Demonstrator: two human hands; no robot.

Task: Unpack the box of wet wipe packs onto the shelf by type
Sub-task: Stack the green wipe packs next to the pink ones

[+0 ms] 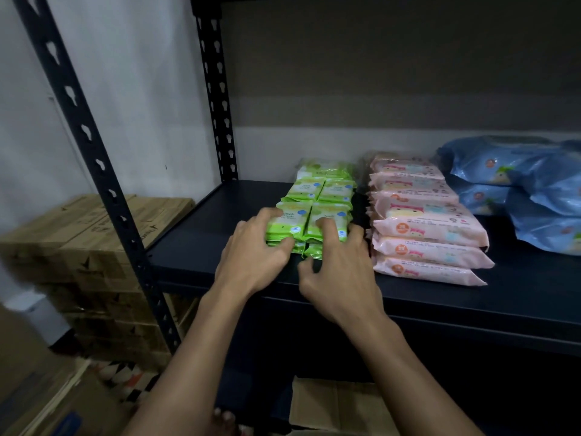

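Dark metal shelf (201, 259) against a pale wall — green wet wipe packs (317, 212) stacked at its left-centre, pink packs (424, 221) just beside them, blue packs (522, 190) far right. Both forearms reach forward. Left hand (251, 259) grips the front green stack's left edge, fingers curled over the top. Right hand (339, 272) holds the right edge — fingers bent, slightly spread. Cardboard box (333, 404) sits below.

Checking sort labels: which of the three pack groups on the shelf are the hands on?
The green packs, leftmost group. Both the left hand and right hand touch its front stacks; the pink packs and blue packs lie untouched to the right.
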